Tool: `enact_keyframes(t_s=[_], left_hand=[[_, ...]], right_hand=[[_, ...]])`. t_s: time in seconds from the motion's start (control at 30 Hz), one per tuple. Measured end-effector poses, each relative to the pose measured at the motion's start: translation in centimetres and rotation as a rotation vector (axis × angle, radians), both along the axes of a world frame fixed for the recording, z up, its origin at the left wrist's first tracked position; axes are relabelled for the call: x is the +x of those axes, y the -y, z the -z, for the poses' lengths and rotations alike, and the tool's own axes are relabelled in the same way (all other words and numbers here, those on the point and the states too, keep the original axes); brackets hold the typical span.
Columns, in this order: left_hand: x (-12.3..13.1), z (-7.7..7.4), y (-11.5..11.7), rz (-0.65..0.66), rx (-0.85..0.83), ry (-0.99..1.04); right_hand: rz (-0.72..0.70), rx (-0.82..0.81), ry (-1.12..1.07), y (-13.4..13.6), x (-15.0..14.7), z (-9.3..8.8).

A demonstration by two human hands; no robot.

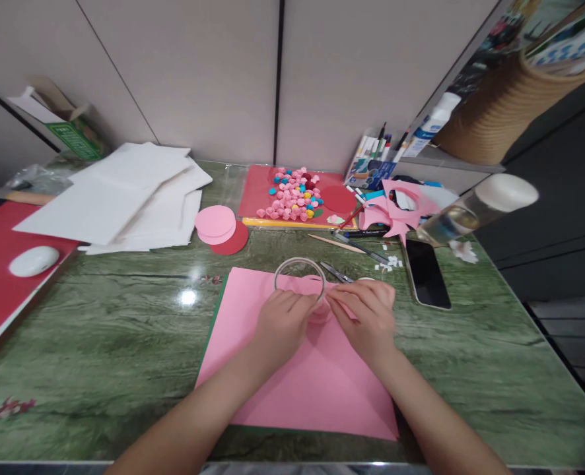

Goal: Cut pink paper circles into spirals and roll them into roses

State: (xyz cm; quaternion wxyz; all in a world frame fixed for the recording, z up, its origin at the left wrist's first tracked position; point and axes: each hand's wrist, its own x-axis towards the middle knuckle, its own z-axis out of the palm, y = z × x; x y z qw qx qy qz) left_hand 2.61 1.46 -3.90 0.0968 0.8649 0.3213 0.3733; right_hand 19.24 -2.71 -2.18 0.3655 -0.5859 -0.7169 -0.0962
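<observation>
- Left hand (283,321) and right hand (366,315) pinched a small pink paper piece (321,309) together.
- It sat on the pink sheet (302,382), just beside the tape ring (300,272).
- A phone (426,272) lay near the sheet's far right corner.

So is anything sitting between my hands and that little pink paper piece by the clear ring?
Nothing visible: the left hand and right hand already touch the small pink paper piece, beside the clear round ring.

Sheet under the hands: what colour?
Pink. The sheet lies flat on the green marbled table; the head view shows it plainly.
</observation>
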Motion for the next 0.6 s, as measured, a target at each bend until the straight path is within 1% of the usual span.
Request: enact_keyframes(t_s=[0.07,0.13,0.37,0.47,0.6], left_hand=[[0.0,0.0,0.0,0.003,0.005,-0.01],[0.0,0.1,0.1,0.0,0.011,-0.027],[-0.1,0.4,0.2,0.027,0.04,-0.07],[-0.1,0.3,0.3,0.04,0.071,-0.081],[0.0,0.2,0.4,0.053,0.079,-0.064]], right_hand=[[0.023,0.033,0.005,0.1,-0.2,-0.1],[0.03,0.03,-0.003,0.1,-0.3,-0.3],[0.05,-0.08,0.004,0.2,-0.7,-1.0],[0.046,-0.128,-0.014,0.2,-0.7,-1.1],[0.024,-0.151,-0.081,0.1,-0.6,-1.0]])
